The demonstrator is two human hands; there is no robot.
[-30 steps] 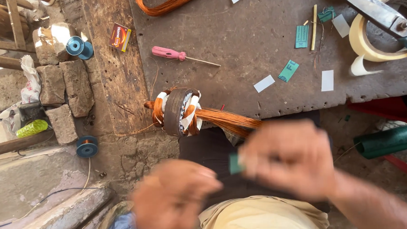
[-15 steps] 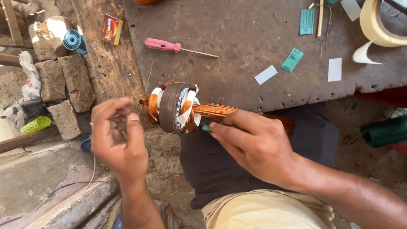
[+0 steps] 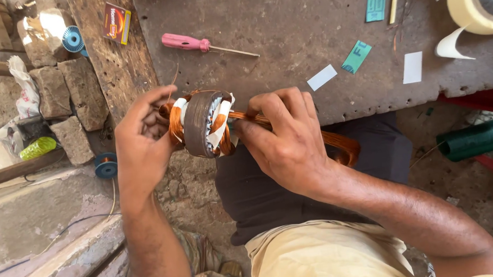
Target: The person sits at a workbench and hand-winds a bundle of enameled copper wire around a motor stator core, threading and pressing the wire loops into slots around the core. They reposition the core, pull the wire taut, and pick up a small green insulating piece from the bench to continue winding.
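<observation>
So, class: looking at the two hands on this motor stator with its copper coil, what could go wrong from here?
1. The stator is held in the air off the bench edge by the left hand alone; a slip could drop it.
2. The right hand presses the copper coil at the core; the wire may kink or scrape.
3. The white paper liners stick out and could tear or shift.
</observation>
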